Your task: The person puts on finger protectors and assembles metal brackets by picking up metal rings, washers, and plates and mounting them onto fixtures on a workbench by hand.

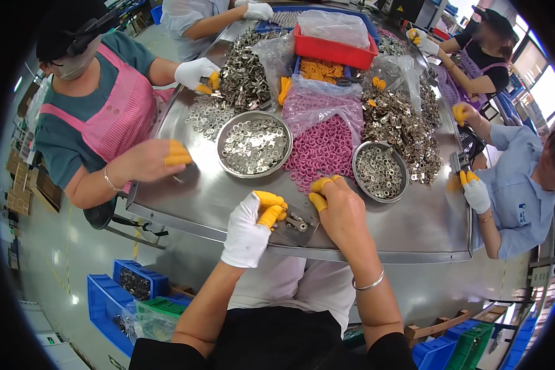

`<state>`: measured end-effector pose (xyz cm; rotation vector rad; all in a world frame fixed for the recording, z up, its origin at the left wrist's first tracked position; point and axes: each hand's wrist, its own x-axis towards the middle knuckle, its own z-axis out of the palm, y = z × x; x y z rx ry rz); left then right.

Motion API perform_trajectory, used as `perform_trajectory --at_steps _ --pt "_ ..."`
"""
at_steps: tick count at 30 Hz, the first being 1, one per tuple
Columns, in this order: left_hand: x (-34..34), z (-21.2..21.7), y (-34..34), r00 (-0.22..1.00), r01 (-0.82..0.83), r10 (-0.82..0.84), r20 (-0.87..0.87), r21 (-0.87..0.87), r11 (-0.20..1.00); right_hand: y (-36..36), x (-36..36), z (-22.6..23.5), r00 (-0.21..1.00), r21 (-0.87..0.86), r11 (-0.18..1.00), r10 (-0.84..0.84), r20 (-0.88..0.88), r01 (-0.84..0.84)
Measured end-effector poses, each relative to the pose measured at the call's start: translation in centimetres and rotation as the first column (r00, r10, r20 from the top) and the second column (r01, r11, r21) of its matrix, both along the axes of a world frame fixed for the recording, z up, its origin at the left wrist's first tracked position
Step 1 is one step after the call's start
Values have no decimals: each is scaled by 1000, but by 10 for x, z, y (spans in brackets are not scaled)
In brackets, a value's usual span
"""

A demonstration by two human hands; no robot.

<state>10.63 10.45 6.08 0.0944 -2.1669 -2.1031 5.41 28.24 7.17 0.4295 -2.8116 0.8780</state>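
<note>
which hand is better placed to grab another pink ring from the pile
Right, probably. The right hand sits just below the pink rings, its yellow-capped fingertips almost at their edge. The gloved left hand is farther away, pressed against the small metal parts.

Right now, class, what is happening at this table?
Several people sit around a steel table sorting small metal parts. The wearer's gloved left hand and bare right hand, both with yellow finger cots, work a small metal piece at the near edge. Two bowls of washers and pink rings lie beyond.
</note>
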Motion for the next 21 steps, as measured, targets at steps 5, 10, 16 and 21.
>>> perform_trajectory --at_steps 5,10,16,21 --pt "-5 20 -8 985 114 -117 124 30 993 10 9 -5 999 -88 995 38 -30 -41" --pt "-8 16 -4 991 137 -137 4 -77 988 9 5 -1 986 -163 975 136 -99 -151" --pt "1 10 -3 993 115 -116 6 -219 969 3 -11 2 940 44 941 338 -54 -336" --pt "1 8 -8 994 107 -107 13 -257 960 4 -7 -6 963 211 960 219 -159 -183"
